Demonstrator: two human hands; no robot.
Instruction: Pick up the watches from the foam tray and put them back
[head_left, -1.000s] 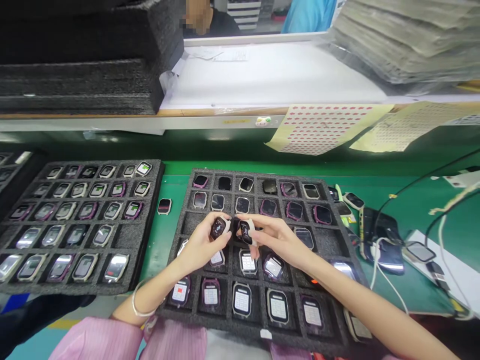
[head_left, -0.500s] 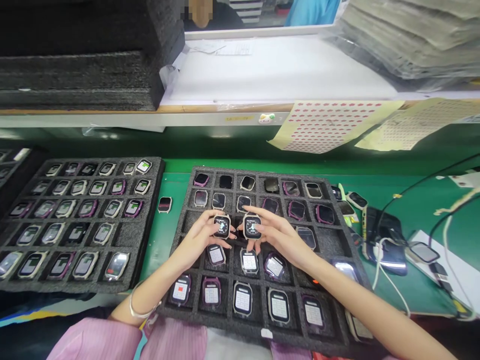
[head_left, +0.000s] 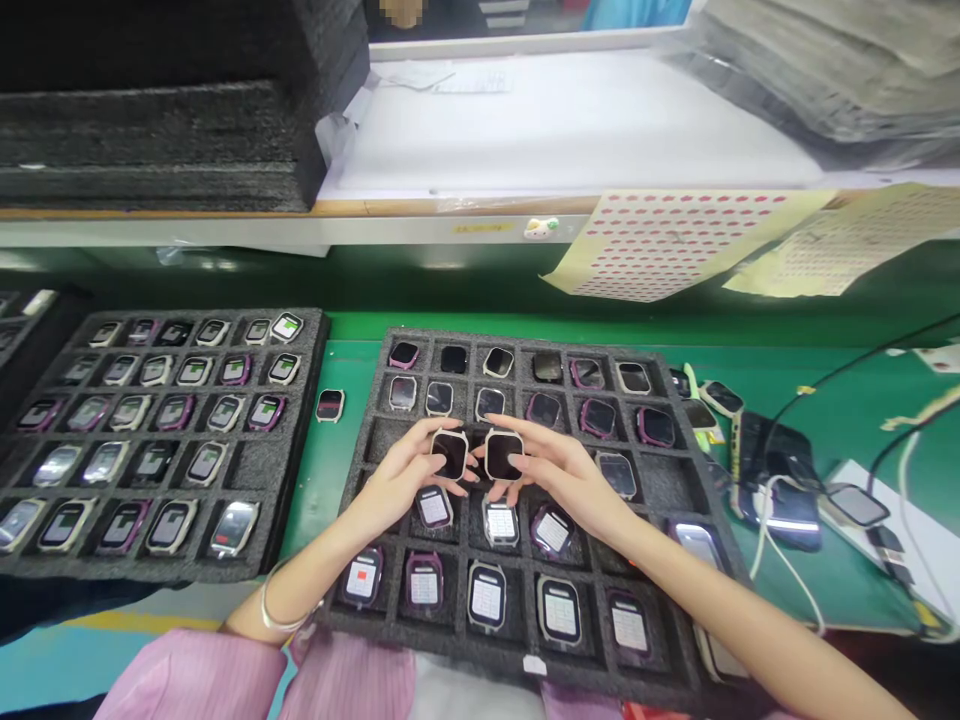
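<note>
My left hand (head_left: 411, 467) grips a silver-framed smartwatch (head_left: 450, 455) by its edges, thumb over its dark screen. Beside it, my right hand (head_left: 559, 465) holds a second light-framed smartwatch (head_left: 501, 456), also with a dark screen and the thumb on its face. Both are held side by side above a dark foam tray (head_left: 529, 668) with square compartments. In that tray lie many watches, some with dark screens in the far rows. Nearer ones, such as a silver watch (head_left: 487, 597) and a purple watch (head_left: 424, 582), show lit white screens.
Another foam tray (head_left: 251, 468) full of watches stands to the left. Between the trays lies a single watch (head_left: 330, 405). On the right are a phone (head_left: 784, 480), cables and more watches. A shelf (head_left: 570, 140) with stacked foam runs overhead, sticker sheets (head_left: 675, 240) hanging from it.
The screens of both held watches have gone from a lit watch face to dark. My hands have stayed almost in place; the camera view has shifted slightly.
</note>
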